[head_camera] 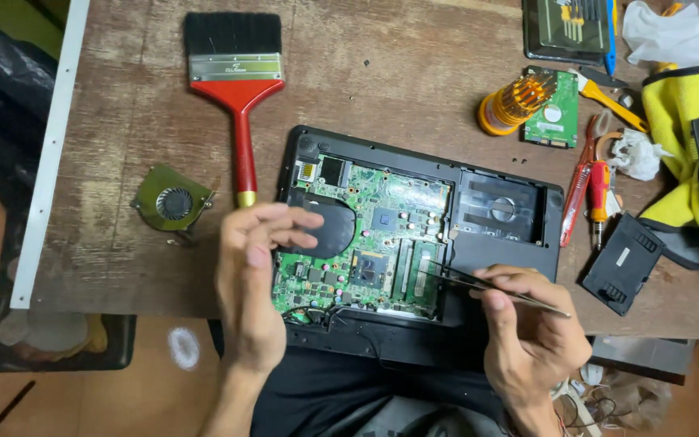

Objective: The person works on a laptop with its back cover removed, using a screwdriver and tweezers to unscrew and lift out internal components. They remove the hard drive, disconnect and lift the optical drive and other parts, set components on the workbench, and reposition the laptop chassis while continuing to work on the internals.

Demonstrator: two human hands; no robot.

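Opened black laptop base (502,243) with bare green circuit board (382,235) lies mid-table. Right hand (531,328) pinches thin metal tweezers (495,289), tips over board's right edge. Left hand (254,271) empty, fingers loosely spread above board's left edge. Red-handled black brush (236,89) lies left of the base

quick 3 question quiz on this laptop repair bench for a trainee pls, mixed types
1. True or false: the right hand holds thin tweezers over the open laptop.
2. The red-handled brush lies: A) inside the laptop B) on the table above the left hand C) on the floor
3. What small round part lies on the table left of the laptop?

Key: 1 true; 2 B; 3 the cooling fan
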